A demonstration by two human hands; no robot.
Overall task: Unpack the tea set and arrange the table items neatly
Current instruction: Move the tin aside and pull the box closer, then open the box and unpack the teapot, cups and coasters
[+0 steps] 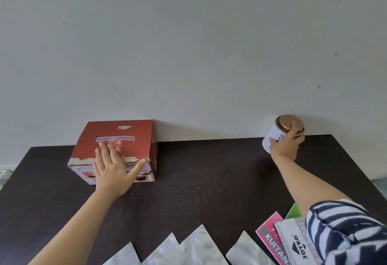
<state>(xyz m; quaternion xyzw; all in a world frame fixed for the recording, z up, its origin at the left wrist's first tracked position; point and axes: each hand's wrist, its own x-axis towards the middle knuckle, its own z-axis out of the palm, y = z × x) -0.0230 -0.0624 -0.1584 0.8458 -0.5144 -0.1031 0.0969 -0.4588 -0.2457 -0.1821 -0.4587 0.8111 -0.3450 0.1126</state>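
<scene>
A red tea-set box (129, 133) with Chinese print and a taped top stands closed against the wall at the back left of the dark table (205, 172). My left hand (113, 168) lies flat on its top and front edge, fingers straight and spread. At the back right, a white tin with a gold lid (280, 127) is tilted off the table near the wall. My right hand (287, 144) grips it, fingers curled over the lid rim and thumb on its side.
Several silver foil packets (201, 246) lie along the table's near edge. At the near right is a stack of booklets, a pink one (270, 237), a green one (294, 211) and a grey pouch (293, 241). The wall runs directly behind the table.
</scene>
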